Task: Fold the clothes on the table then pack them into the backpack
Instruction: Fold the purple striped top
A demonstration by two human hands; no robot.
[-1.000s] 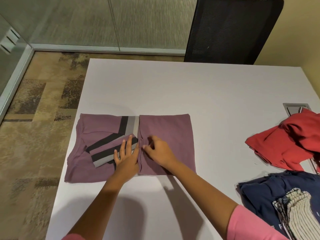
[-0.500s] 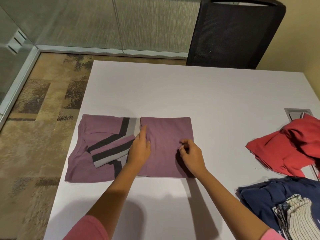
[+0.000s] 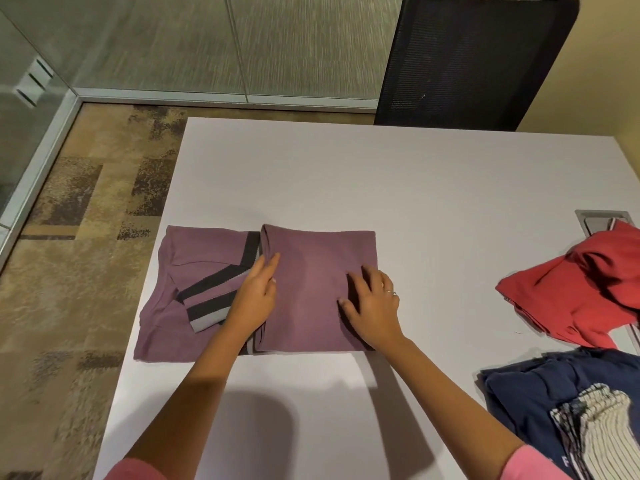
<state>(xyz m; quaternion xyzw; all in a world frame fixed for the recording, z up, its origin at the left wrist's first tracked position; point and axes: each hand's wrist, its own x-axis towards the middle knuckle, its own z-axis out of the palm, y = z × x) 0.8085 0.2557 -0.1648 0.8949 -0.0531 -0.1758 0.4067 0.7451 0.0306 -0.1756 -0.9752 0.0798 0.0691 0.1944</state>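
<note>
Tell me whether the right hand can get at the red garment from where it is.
Probably yes: the right hand rests on the purple garment, and only bare table lies between it and the red garment.

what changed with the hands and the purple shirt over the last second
The right hand slid rightward across the folded panel of the purple shirt, smoothing it, and now rests flat near its right side. The left hand shifted from the striped sleeve onto the centre fold edge. Nothing was picked up. The red garment, navy garment and table stayed put.
</note>
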